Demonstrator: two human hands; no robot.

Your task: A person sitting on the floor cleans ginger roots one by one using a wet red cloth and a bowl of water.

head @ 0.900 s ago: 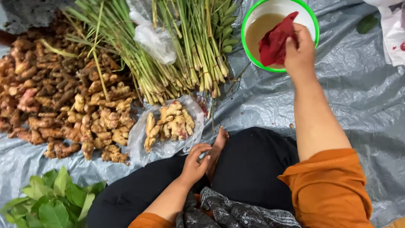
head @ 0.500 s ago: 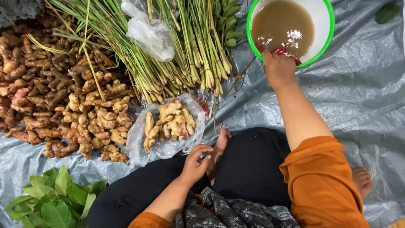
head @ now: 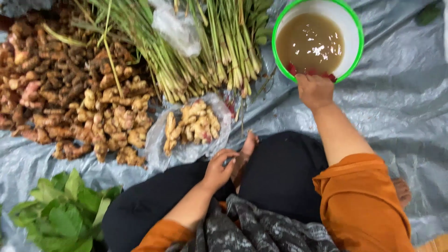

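Her right hand [head: 315, 89] pressed a red cloth [head: 310, 73] against the green-rimmed bowl [head: 354, 28], grip closed on it. Her left hand [head: 218, 169] rested loosely curled on her knee, holding nothing.

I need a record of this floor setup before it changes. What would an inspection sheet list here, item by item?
Surface: grey plastic sheet, wrinkled.
Job's things: green-rimmed basin of murky brown water; red cloth at its near rim.
Clutter: lemongrass bundle; heap of ginger roots; ginger on clear bag; green leaves.
Grips: right hand on the red cloth at the rim; left hand resting on the lap.
Cables: nothing seen.
Surroundings: nothing seen beyond the sheet.
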